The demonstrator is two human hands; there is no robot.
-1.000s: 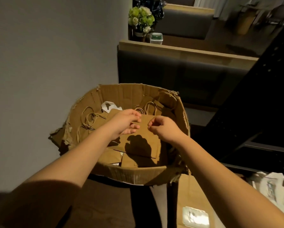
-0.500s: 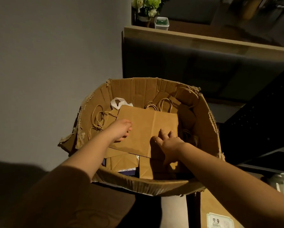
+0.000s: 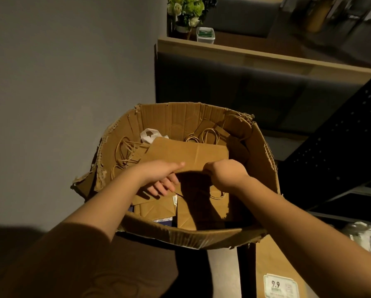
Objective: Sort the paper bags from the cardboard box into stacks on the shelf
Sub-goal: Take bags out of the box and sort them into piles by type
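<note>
Now both my hands pinch the near edge of a flat paper bag (image 3: pixel 186 154), left hand (image 3: pixel 158 172) and right hand (image 3: pixel 225 174), raised over the cardboard box (image 3: pixel 264 168). Next, I reckon, carry it level to the shelf.

Both forearms reaching forward, left hand (image 3: pixel 162 173) and right hand (image 3: pixel 224 173) pinching with curled fingers
</note>
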